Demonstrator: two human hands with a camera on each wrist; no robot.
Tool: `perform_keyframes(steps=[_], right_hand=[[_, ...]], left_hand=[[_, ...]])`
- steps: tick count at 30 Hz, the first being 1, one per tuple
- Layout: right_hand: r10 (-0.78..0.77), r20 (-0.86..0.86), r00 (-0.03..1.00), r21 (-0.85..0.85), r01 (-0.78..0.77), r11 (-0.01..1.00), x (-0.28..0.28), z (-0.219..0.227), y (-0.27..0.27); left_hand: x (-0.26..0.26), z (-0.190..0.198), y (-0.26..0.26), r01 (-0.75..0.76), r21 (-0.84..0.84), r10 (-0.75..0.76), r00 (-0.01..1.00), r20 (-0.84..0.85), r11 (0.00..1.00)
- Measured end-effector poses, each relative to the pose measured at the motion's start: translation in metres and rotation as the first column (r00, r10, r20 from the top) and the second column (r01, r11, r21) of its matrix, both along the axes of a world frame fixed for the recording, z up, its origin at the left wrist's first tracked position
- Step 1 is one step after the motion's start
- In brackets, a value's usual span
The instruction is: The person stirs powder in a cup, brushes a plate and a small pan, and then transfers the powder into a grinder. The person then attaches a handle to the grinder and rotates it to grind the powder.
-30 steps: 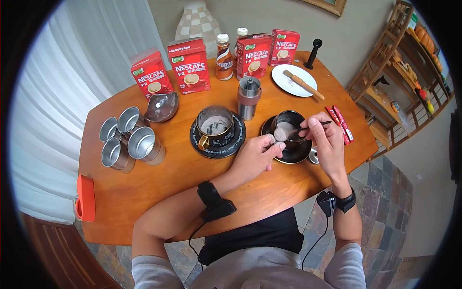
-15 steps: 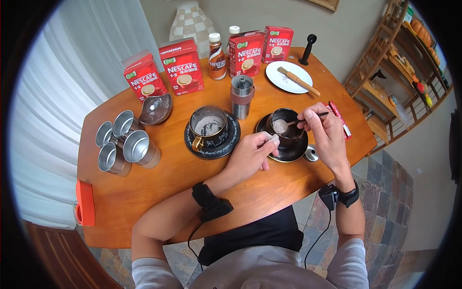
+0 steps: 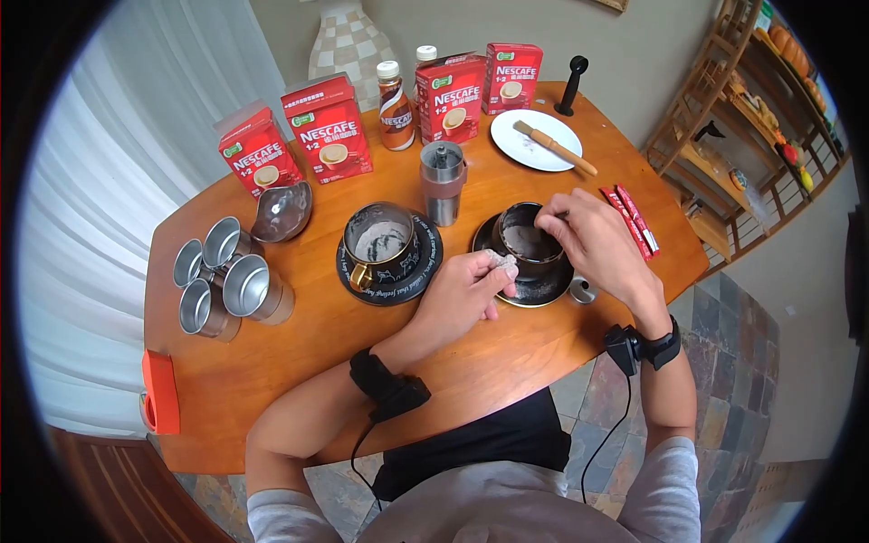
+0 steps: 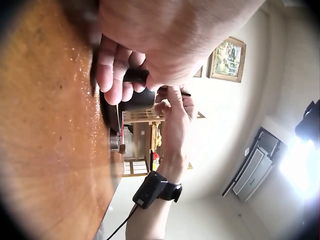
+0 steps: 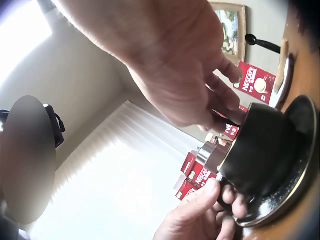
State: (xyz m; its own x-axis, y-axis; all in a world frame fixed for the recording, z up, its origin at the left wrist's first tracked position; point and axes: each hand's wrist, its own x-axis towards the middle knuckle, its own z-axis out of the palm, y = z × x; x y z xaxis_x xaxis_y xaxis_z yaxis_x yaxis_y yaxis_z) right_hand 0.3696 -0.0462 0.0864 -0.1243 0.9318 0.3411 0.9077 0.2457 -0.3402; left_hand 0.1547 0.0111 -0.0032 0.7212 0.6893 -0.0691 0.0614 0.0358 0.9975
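My left hand [image 3: 466,288] pinches the handle of a black cup [image 3: 528,262], with whitish powder on its fingertips. The cup stands upright on a black saucer [image 3: 543,291] with powder specks on it. Bent over the cup's rim, my right hand [image 3: 593,240] holds a thin dark spoon [image 5: 223,118] that slants down into the cup. The spoon's bowl is hidden inside. Left of them, a second black cup [image 3: 389,262] with a gold handle holds pale powder and sits on a lettered saucer [image 3: 425,282].
A steel grinder [image 3: 443,185] stands behind the cups. Red coffee boxes [image 3: 328,136] and bottles [image 3: 396,109] line the back. A brush [image 3: 554,147] lies across a white plate [image 3: 516,136]. Steel mugs [image 3: 258,288] and a dark bowl [image 3: 282,213] stand left; red sachets [image 3: 634,220] lie right.
My right hand has turned over and moved over the cup, and the powder-laden spoon bowl has gone down out of sight inside it. My left hand keeps its hold. The view has shifted slightly.
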Motion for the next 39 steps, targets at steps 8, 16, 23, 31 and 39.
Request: perform_keyframes(steps=[8,16,23,31,39], right_hand=[[0.072,-0.087,0.994,-0.018,-0.074,0.997,0.006,-0.007,-0.003],[0.135,-0.010,0.991,0.092,-0.133,0.987,-0.003,0.014,-0.015],[0.163,0.030,0.986,0.155,-0.166,0.974,-0.002,0.017,-0.028],[0.250,0.252,0.935,0.326,-0.325,0.888,-0.014,0.006,-0.048],[0.172,0.247,0.953,0.313,-0.247,0.917,-0.006,0.005,-0.050]], left_hand=[[0.000,0.004,-0.003,-0.023,-0.007,0.023,1.000,-0.010,1.000],[0.001,0.006,-0.003,-0.027,-0.012,0.026,0.999,-0.024,1.000],[0.001,0.005,-0.003,-0.023,-0.008,0.023,1.000,-0.021,1.000],[0.001,0.005,-0.003,-0.025,0.017,0.025,1.000,-0.018,1.000],[0.000,0.006,0.000,0.006,0.024,-0.005,0.998,-0.065,1.000]])
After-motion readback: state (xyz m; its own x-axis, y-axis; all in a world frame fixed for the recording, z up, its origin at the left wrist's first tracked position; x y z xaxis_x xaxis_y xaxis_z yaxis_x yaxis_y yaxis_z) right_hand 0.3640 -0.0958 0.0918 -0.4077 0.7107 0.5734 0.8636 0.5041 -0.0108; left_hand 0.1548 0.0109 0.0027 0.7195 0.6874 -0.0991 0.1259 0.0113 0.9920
